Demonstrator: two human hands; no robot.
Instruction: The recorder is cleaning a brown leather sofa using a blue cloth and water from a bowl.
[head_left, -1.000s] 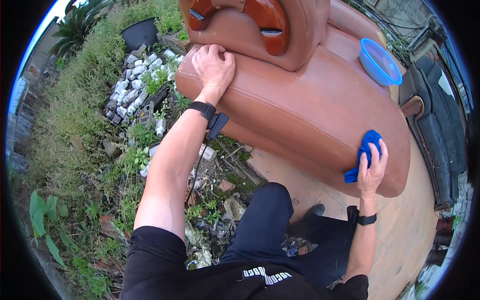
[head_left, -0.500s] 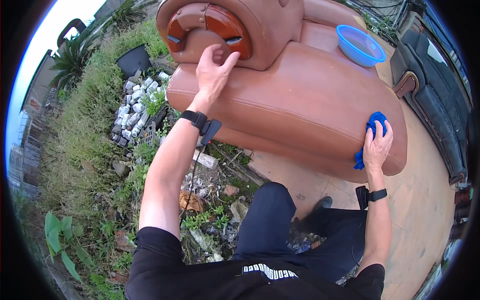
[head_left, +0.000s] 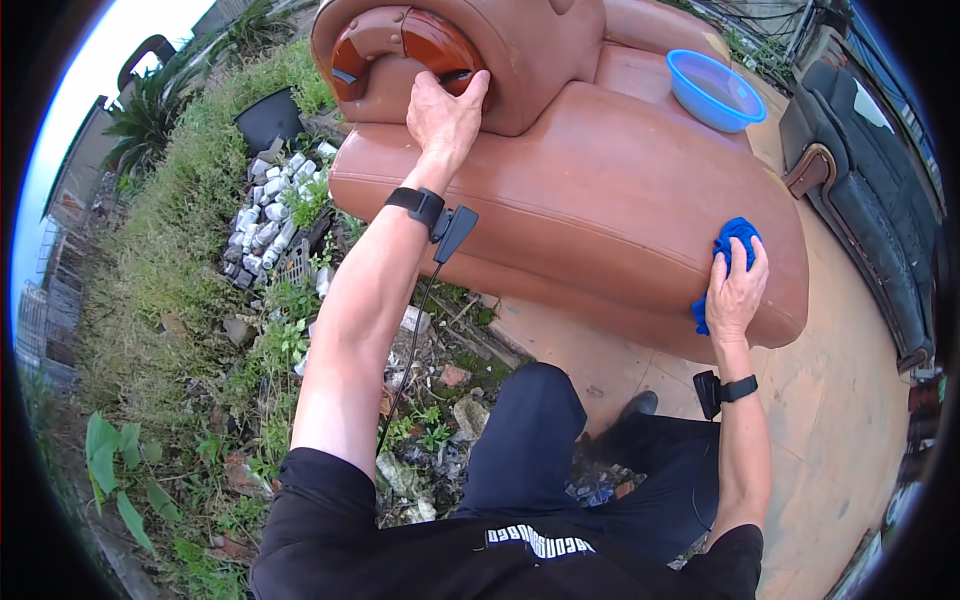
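Left hand: the left hand (head_left: pixel 445 112) is planted on the rolled arm of the brown leather sofa (head_left: pixel 600 200), fingers spread and hooked over the glossy wooden trim (head_left: pixel 400 50) — gripping the sofa, nothing loose in it.
Right hand: the right hand (head_left: pixel 737 292) is pressed flat on a blue cloth (head_left: pixel 728 255), pinning it to the sofa's rounded back edge.
Cloth: bunched up, mostly under and just above the right fingers, touching the leather.
Hands vs each other: well apart — left one up at the armrest, right one down at the far end.
Wrists: a black band on each, with a small black clip-on unit (head_left: pixel 453 231) and a cable hanging off the left one.
Beyond the right hand: a blue plastic basin (head_left: pixel 715 92) sits on the seat cushion.
Left of the left arm: weeds and a heap of pale rubble chunks (head_left: pixel 265 215), plus a black pot (head_left: pixel 268 118).
Right of the right hand: a dark sofa (head_left: pixel 865 200) on the paved ground.
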